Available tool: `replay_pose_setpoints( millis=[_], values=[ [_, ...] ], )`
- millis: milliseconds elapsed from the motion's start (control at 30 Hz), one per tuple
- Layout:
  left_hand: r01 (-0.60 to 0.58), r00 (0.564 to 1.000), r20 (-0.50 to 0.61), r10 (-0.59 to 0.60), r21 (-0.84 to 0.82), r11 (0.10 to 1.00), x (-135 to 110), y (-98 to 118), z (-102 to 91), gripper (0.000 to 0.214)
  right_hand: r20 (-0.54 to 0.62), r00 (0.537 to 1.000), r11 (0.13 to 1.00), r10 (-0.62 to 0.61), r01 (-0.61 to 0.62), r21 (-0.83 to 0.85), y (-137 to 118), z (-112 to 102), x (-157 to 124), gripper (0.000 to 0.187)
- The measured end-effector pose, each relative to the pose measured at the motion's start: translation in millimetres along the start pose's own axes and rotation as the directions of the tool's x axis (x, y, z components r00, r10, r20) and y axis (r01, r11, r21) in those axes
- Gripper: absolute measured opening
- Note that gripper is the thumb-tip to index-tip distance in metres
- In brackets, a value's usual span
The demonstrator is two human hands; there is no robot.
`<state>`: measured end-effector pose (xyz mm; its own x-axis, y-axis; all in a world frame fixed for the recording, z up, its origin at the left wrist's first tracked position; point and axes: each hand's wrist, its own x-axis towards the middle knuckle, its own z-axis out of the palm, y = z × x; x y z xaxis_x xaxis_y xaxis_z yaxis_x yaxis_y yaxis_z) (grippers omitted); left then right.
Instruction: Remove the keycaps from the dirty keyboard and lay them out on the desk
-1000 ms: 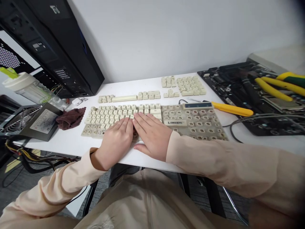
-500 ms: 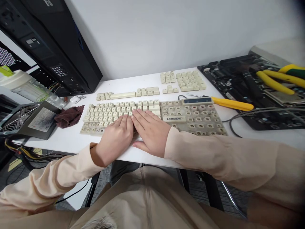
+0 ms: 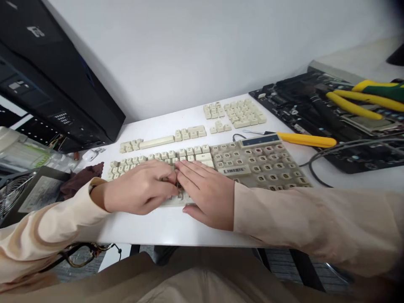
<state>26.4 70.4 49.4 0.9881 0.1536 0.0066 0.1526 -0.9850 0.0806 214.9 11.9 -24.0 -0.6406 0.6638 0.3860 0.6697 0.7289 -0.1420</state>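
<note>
1. Bunching its fingers (image 3: 168, 179), the left hand (image 3: 139, 187) makes a narrow grip on the keycaps at the keyboard's middle; whether it holds one is hidden.
2. Spread wide and flat, the right hand (image 3: 205, 195) lies over the keyboard's lower edge, its fingertips touching the left hand's at 9 o'clock.
3. The worn cream plastic keyboard (image 3: 255, 166) sits mid-counter, keycaps (image 3: 189, 153) still on its left part, hollow square sockets across its right.
4. Loose keycaps (image 3: 236, 113) lie in tidy rows at 12 o'clock, a narrow gap above the keyboard.
5. A yellow-handled screwdriver (image 3: 306, 140) lies along the keyboard's top edge at 2 o'clock; yellow-handled pliers (image 3: 356, 99) rest on a black motherboard (image 3: 284, 99) beyond it.
6. A black PC tower (image 3: 53, 80) looms at 10 o'clock; a crumpled brown cloth (image 3: 80, 181) lies at 9 o'clock.
7. The smooth white counter (image 3: 170, 231) ends in a straight edge just below the hands.
</note>
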Motion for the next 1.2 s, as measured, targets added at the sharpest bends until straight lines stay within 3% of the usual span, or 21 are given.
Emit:
replay_pose_setpoints(
  millis=[200, 333, 467, 533, 700, 933, 1200],
  values=[
    [-0.151, 0.984, 0.089, 0.153, -0.032, 0.988, 11, -24, 7.0, 0.028, -0.015, 0.999, 0.993, 0.038, -0.037, 0.108, 0, -4, 0, 0.055],
    [-0.22, 0.975, 0.015, 0.223, -0.103, 0.97, 11, -32, 14.6, 0.025, -0.041, 0.998, 0.991, 0.047, -0.042, 0.128, 1, -2, -2, 0.056],
    [-0.216, 0.976, -0.056, 0.212, -0.103, 0.971, 14, -31, 18.4, 0.021, -0.133, 0.99, 0.993, 0.041, -0.025, 0.119, 2, 6, -4, 0.057],
    [-0.211, 0.977, -0.04, 0.208, -0.09, 0.973, 19, -30, 17.2, 0.023, -0.157, 0.987, 0.996, 0.032, -0.018, 0.091, 2, 9, -7, 0.056],
    [-0.261, 0.963, 0.039, 0.267, -0.11, 0.959, 36, -25, 14.6, 0.029, -0.068, 0.997, 0.998, -0.032, 0.035, 0.053, 3, 6, -17, 0.061],
    [-0.237, 0.971, -0.056, 0.231, -0.114, 0.965, 45, -11, 28.0, 0.03, -0.006, 0.999, 0.998, -0.044, 0.044, 0.049, 4, -4, -29, 0.064],
    [-0.174, 0.978, -0.138, 0.156, -0.126, 0.977, 41, -6, 39.8, 0.02, -0.045, 0.999, 0.999, -0.03, 0.032, 0.043, 3, -2, -28, 0.058]
  ],
)
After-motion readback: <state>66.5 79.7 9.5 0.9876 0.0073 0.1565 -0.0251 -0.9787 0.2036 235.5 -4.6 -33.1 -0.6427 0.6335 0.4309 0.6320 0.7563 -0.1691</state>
